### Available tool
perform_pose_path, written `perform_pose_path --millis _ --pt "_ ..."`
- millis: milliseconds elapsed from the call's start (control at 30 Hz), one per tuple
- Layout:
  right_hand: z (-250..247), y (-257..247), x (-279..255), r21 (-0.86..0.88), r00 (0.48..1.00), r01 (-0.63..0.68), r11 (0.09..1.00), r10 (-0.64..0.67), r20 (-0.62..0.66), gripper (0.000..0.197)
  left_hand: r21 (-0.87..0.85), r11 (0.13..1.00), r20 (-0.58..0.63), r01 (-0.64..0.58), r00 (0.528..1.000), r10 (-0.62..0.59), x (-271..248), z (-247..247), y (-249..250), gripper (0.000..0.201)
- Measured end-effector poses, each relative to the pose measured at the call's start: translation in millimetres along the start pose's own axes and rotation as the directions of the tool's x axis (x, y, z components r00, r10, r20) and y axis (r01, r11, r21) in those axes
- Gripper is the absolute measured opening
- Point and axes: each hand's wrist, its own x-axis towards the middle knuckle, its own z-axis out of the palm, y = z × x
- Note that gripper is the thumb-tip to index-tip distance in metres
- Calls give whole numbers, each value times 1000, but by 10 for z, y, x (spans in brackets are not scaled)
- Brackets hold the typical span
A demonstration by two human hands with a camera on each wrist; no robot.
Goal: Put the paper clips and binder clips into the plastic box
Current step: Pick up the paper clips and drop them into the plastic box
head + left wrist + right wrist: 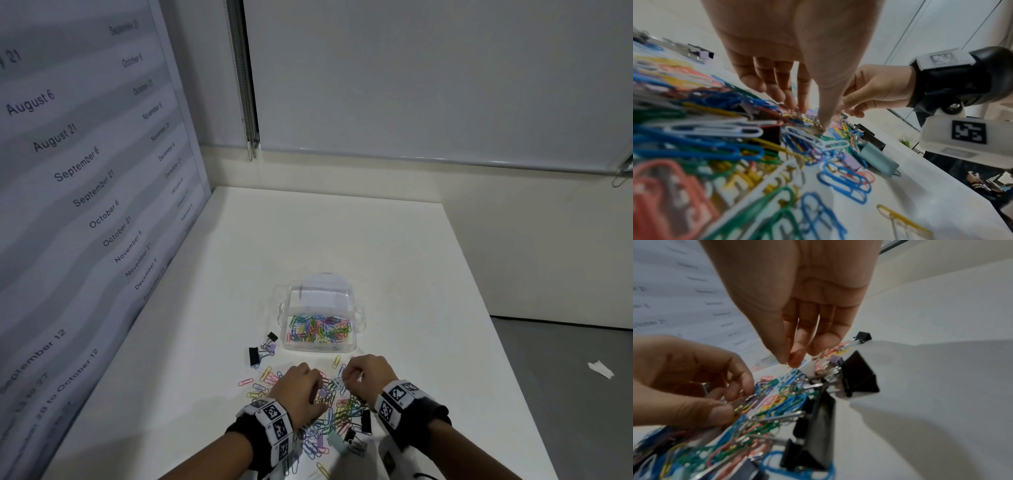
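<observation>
— What fills my head view?

— A white table, largest of all; on it the clear plastic box, open, coloured paper clips already inside.

— And the loose ones?

— A heap of paper clips lies just nearer than the box, binder clips beside and among it.

— My hands?

— Left hand has fingers curled down, pinching clips from the heap. Right hand pinches thumb to fingertip just above it; I cannot tell on what.

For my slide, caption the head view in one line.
Both hands, left and right, pick at a heap of coloured paper clips before an open plastic box partly filled with clips.
</observation>
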Motion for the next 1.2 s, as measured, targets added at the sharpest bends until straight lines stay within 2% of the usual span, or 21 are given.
perform_pose_path --millis 100,167,300,433,467,500,567,667,733,867,967,1067,1200 --pt "-43 44 -23 -3 999 -1 1000 1 38 21 -76 996 -16 43 999 -45 23 -2 57 23" --pt "-28 43 -17 -18 996 28 999 -26 88 37 -122 990 -15 66 998 -69 37 -6 78 15" --pt "23 -44 46 -121 984 109 987 -89 157 77 -223 971 -59 87 993 -103 9 -30 82 12" --pt "55 -190 116 -282 950 198 939 -112 293 89 -384 911 -145 149 965 -218 -65 -148 -42 4" --pt "75 -222 129 -303 945 208 930 -112 307 86 -421 892 -159 166 954 -252 -87 -187 -97 4" --pt "89 -249 138 -305 944 207 930 -108 313 80 -447 875 -167 187 943 -287 -108 -222 -153 13" --pt "126 -277 142 -256 944 182 950 -95 316 60 -462 856 -182 232 920 -347 -151 -268 -279 26" --pt "143 -273 123 -183 947 160 970 -99 305 30 -473 839 -190 269 898 -396 -201 -309 -411 27" --pt "123 -262 104 -149 952 140 979 -92 291 22 -466 840 -193 279 894 -404 -215 -337 -438 28" --pt "35 -254 105 -71 971 72 995 -53 232 16 -400 869 -199 291 898 -392 -175 -337 -411 21" --pt "-87 -335 189 21 990 56 998 -58 128 26 -331 903 -231 275 904 -360 -82 -367 -420 15" --pt "-263 -455 318 196 998 -12 981 1 58 30 -270 917 -244 293 901 -359 -13 -416 -465 23" --pt "-406 -513 439 246 1000 -3 969 9 -20 25 -324 904 -244 280 898 -366 -3 -473 -525 24"
